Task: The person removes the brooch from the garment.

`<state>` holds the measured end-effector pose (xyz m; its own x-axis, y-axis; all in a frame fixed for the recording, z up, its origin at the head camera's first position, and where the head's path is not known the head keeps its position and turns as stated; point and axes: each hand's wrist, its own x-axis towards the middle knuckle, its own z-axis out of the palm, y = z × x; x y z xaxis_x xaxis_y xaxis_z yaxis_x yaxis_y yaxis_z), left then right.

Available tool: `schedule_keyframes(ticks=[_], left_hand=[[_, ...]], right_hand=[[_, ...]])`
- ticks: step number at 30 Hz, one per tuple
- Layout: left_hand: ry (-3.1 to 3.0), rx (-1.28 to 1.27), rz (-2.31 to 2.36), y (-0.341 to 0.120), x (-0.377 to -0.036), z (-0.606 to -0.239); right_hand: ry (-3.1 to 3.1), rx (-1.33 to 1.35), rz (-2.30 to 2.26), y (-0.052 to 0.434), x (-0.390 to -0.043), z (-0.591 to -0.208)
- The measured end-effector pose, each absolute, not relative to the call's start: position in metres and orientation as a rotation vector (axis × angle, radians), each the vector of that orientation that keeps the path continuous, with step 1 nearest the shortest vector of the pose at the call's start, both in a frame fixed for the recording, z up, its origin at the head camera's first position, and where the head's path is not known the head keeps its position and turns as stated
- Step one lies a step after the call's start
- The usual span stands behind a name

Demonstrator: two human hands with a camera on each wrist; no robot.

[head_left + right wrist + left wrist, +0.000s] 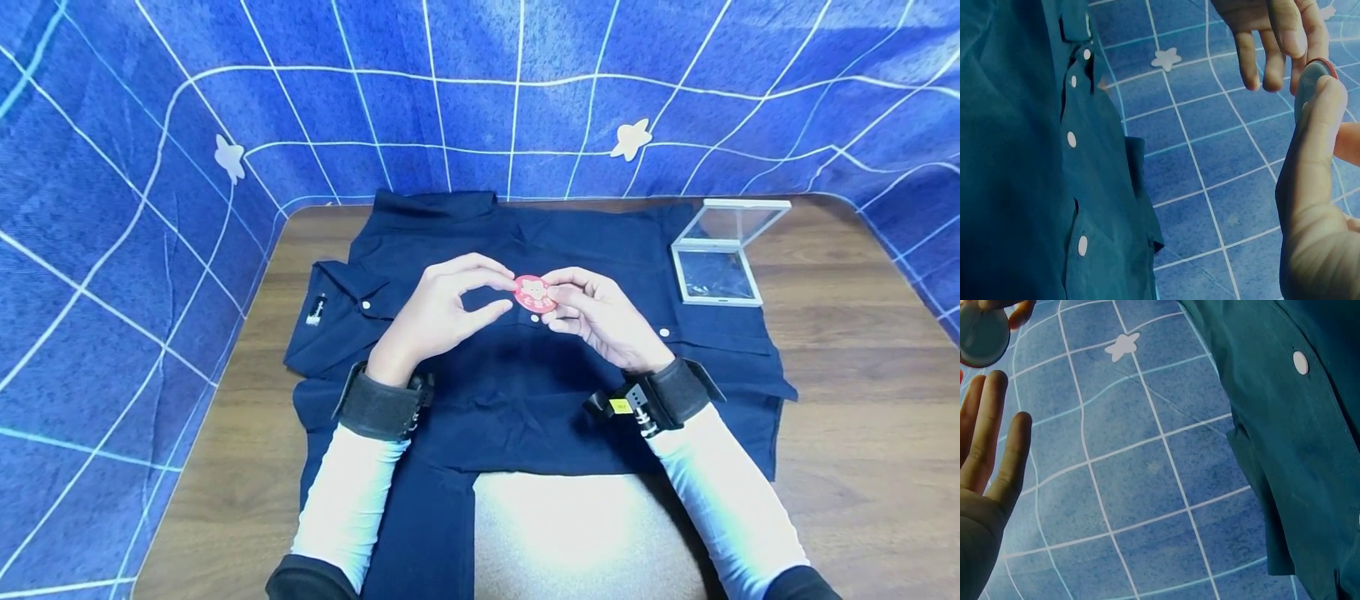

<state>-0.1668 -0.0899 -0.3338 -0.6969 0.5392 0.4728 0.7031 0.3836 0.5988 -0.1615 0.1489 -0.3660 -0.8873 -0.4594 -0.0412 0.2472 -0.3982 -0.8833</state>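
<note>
A small round pocket mirror (531, 293), red with a pale figure on its face, is held up above a dark navy button shirt (480, 417). Its smooth grey back (984, 337) shows in the left wrist view. My right hand (603, 317) pinches its right edge between thumb and fingers. At its left edge is my left hand (442, 312), thumb and fingers spread apart; an index fingertip reaches the rim, though whether it touches I cannot tell. The right wrist view shows the right thumb (1329, 100) pressed on the grey back.
An open square case (717, 275) with a clear lid stands on the shirt's right part. The shirt lies over a wooden table (847, 350), its collar (337, 308) at the left. Behind hangs a blue gridded cloth (465, 108) with white stars.
</note>
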Motion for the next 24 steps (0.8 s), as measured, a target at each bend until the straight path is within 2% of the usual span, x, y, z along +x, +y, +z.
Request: schedule_keyframes(ticks=[10,16,24], left_hand=[[-2.619,-1.046,-1.187,-0.093,-0.166,-0.333],[-2.707,-1.004,-1.181,-0.081,-0.166,-0.339],[-2.716,-1.071,-1.191,-0.067,-0.168,-0.353]], right_hand=[[1.625,-0.253,-2.260,0.162,-0.166,-0.369],[1.683,-0.211,-2.295,0.202,-0.169,-0.370],[1.761,-0.178,-2.305,0.263,-0.170,-0.374]])
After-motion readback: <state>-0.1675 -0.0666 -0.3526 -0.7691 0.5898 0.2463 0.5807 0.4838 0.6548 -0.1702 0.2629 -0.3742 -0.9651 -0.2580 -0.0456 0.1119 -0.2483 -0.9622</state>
